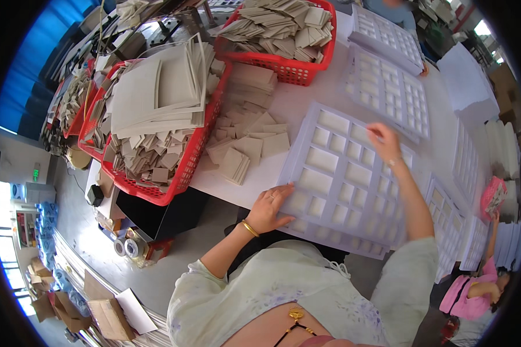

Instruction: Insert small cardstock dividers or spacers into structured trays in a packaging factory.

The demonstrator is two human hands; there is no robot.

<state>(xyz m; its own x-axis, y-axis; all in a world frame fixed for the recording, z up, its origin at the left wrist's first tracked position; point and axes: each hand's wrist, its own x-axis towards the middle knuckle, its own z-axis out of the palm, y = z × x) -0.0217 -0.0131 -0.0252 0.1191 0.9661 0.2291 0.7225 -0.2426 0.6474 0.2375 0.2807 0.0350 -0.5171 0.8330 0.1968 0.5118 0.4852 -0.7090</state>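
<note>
A white sheet with rows of square and rectangular windows lies in front of me on the table, slightly askew over another such sheet. On its left edge rests my left hand, open, thumb and fingers apart. My right hand is over the sheet's far right part, its fingers curled together as in a pinch; whatever they may hold is too small to make out. Left of the sheet lie loose grey-white cardboard pieces, with a stack of larger ones behind them.
Red plastic baskets heaped with cardboard pieces stand at the left, and another red basket at the back. More windowed sheets lie at the far right. A person in pink is at the right; another person in blue is beyond the table.
</note>
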